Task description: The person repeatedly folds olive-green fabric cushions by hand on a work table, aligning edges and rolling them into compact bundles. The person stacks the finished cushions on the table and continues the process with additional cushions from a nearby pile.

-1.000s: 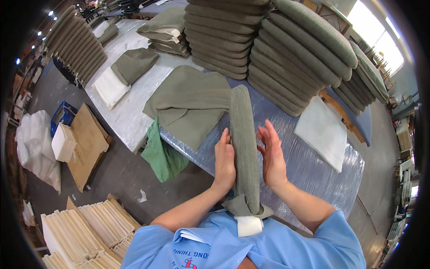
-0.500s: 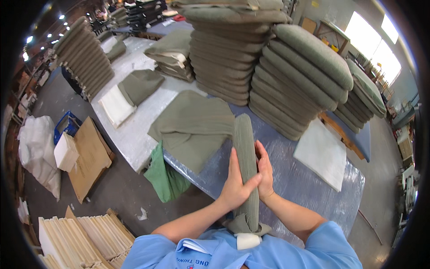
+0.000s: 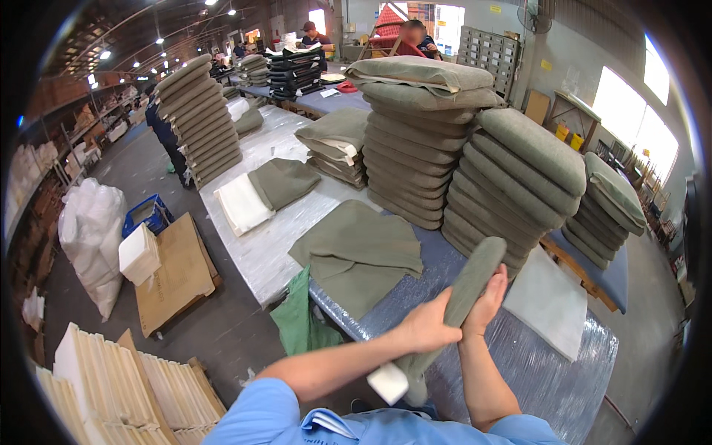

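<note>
A slim grey-green fabric-covered cushion [image 3: 478,278] is turned on its edge in front of my body, tilted with its far end to the right. My left hand [image 3: 429,325] is closed round its left side, thumb toward me. My right hand [image 3: 486,305] presses against the opposite side with fingers extended along it. White padding [image 3: 389,383] shows at the cushion's near end. Beyond my left hand lies a loose piece of grey-green cloth [image 3: 356,252] on the plastic-wrapped table [image 3: 278,274]. A flat white pad [image 3: 547,302] lies to the right.
Behind the cloth rise tall stacks of grey-green cushions [image 3: 411,163], with another leaning stack [image 3: 512,178] beside them. A green cloth [image 3: 300,319] hangs off the table edge. On the floor at left are a cardboard sheet [image 3: 178,274], white bag [image 3: 93,237] and foam slabs [image 3: 111,378]. People work far off.
The cushion has gone from nearly upright to leaning right, and both hands have moved right with it, still holding it. My view has lifted, showing more of the room.
</note>
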A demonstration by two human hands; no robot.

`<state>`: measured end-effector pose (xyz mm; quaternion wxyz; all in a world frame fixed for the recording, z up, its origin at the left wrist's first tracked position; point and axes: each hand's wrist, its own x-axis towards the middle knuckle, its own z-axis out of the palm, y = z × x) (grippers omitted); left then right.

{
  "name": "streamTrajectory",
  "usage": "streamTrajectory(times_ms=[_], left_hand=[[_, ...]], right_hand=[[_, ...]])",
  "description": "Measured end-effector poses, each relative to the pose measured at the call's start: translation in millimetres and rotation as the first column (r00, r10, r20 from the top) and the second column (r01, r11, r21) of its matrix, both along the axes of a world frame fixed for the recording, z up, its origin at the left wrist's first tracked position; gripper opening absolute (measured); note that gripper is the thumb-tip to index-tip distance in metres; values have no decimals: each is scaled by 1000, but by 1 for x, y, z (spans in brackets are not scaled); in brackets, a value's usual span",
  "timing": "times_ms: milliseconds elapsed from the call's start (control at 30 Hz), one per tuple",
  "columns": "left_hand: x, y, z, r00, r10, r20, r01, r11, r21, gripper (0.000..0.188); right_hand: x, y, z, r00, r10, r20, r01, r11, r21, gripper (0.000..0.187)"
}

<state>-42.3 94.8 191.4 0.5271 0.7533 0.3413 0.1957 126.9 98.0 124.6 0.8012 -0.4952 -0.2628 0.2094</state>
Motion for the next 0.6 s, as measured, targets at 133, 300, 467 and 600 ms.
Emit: streamTrajectory(times_ms=[133, 300, 467, 600], left_hand=[[21, 38, 20, 916, -369, -158, 386, 917, 96, 81], [22, 66, 10, 859, -459, -227, 480, 876, 45, 97], [22, 59, 18, 803, -444, -397, 491, 871, 17, 107], [23, 59, 17, 798, -481, -364, 510, 860, -18, 111]], right_hand=[[15, -22, -7, 975, -220, 21, 221, 972, -84, 60], [25, -51, -12, 917, -1, 399, 101, 968, -230, 68], [69, -74, 82, 208, 409, 888, 5, 908, -419, 80], [90, -28, 126, -361, 790, 496, 67, 552, -831, 96]])
